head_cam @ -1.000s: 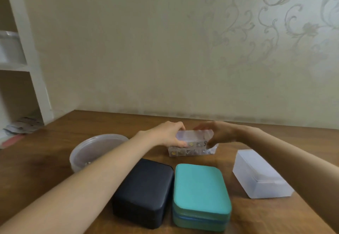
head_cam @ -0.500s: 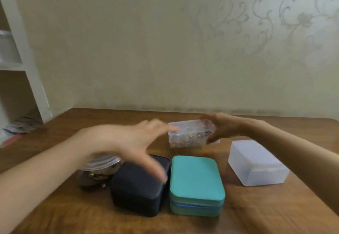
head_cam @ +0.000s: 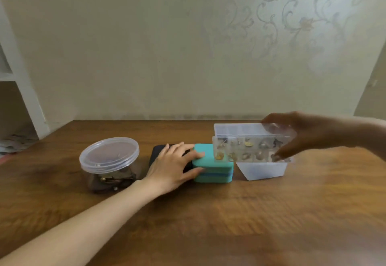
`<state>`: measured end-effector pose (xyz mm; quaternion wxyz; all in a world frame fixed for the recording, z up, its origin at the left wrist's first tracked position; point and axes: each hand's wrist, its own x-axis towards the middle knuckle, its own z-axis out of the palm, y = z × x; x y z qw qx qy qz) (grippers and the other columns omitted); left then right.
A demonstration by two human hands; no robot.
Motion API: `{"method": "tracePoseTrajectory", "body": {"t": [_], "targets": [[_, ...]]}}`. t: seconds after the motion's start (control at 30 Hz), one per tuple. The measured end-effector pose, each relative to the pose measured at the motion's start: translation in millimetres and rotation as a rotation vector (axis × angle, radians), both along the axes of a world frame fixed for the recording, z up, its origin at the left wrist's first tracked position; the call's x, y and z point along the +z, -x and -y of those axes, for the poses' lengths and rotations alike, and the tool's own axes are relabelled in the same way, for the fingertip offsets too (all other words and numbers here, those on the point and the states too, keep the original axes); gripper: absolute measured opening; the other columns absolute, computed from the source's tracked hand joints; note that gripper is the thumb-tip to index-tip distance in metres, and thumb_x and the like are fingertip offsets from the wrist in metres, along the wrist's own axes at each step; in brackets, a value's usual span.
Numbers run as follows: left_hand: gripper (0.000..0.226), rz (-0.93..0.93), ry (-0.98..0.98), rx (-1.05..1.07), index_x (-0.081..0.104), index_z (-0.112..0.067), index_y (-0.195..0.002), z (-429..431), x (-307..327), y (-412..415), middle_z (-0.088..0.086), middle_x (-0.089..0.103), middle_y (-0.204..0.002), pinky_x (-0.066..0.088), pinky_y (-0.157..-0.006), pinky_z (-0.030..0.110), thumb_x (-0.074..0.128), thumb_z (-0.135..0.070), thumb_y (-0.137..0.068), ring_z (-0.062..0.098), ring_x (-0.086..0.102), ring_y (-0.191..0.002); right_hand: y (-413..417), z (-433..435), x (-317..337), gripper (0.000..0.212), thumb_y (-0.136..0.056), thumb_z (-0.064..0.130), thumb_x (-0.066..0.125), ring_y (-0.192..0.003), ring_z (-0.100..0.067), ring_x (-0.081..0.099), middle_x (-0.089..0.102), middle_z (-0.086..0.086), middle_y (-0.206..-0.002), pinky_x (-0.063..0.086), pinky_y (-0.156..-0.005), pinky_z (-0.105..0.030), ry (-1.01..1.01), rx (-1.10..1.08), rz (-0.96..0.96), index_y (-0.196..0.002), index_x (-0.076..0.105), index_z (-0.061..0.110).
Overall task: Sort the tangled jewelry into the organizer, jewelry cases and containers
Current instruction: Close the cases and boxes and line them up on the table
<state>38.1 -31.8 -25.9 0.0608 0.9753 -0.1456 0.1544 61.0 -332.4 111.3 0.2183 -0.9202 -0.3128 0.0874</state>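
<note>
Head: wood table (head_cam: 250, 213), floral wall (head_cam: 167, 46); R grip (head_cam: 309, 134) holds organizer (head_cam: 246, 148), L grip (head_cam: 169, 165) wide

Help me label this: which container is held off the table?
The clear compartment organizer, gripped by the right hand; the round tub, black case, teal case and frosted box sit on the table.

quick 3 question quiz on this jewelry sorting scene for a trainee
1. Fill in: the round container has its lid ___.
2. True or false: the right hand grips the clear organizer.
3. Fingers of the left hand touch which? A. teal case B. round container C. clear organizer

Key: 1. on; 2. true; 3. A
</note>
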Motion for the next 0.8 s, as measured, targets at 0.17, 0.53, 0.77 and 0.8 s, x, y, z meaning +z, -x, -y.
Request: {"method": "tracePoseTrajectory", "body": {"t": [0.17,0.53,0.77,0.8], "targets": [[0.051,-0.109,0.016,0.111,0.031,-0.039,-0.140,21,4,-38,-0.008,0.023,-0.153,0.005,-0.116,0.044,0.039,-0.055,-0.093,0.019,0.013,-0.143,25,-6,-34,0.070,-0.071,0.029,0.081,-0.091,0.006,0.057,0.054,0.021,-0.109,0.044,-0.072,-0.005,0.149,0.026,-0.014,-0.128,0.041,0.040],[0.075,-0.005,0.113,-0.080,0.024,-0.037,-0.144,-12,40,-10,-0.009,0.014,-0.156,0.000,-0.117,0.051,0.026,-0.075,-0.080,0.010,0.007,-0.144,30,-53,-84,0.095,-0.070,0.042,0.079,-0.123,-0.007,0.037,0.033,0.015,-0.139,0.036,-0.107,-0.030,0.204,0.153,0.051,-0.145,0.020,0.039],[0.122,-0.173,0.233,0.486,0.012,-0.043,-0.146,-121,55,68,-0.002,-0.007,-0.157,0.004,-0.115,0.054,0.059,-0.088,-0.043,0.028,-0.001,-0.145,-34,19,-73,0.093,-0.066,0.051,0.078,-0.142,-0.022,0.016,0.020,0.006,-0.154,0.019,-0.114,-0.047,0.197,-0.160,0.284,-0.137,0.019,0.055],[0.124,-0.270,0.255,0.508,0.011,-0.043,-0.146,-126,48,72,-0.001,-0.009,-0.157,0.007,-0.116,0.053,0.063,-0.084,-0.040,0.029,-0.001,-0.144,-43,20,-84,0.090,-0.067,0.051,0.077,-0.143,-0.024,0.016,0.018,0.004,-0.156,0.018,-0.115,-0.048,0.178,-0.188,0.235,-0.139,0.023,0.052]]}}
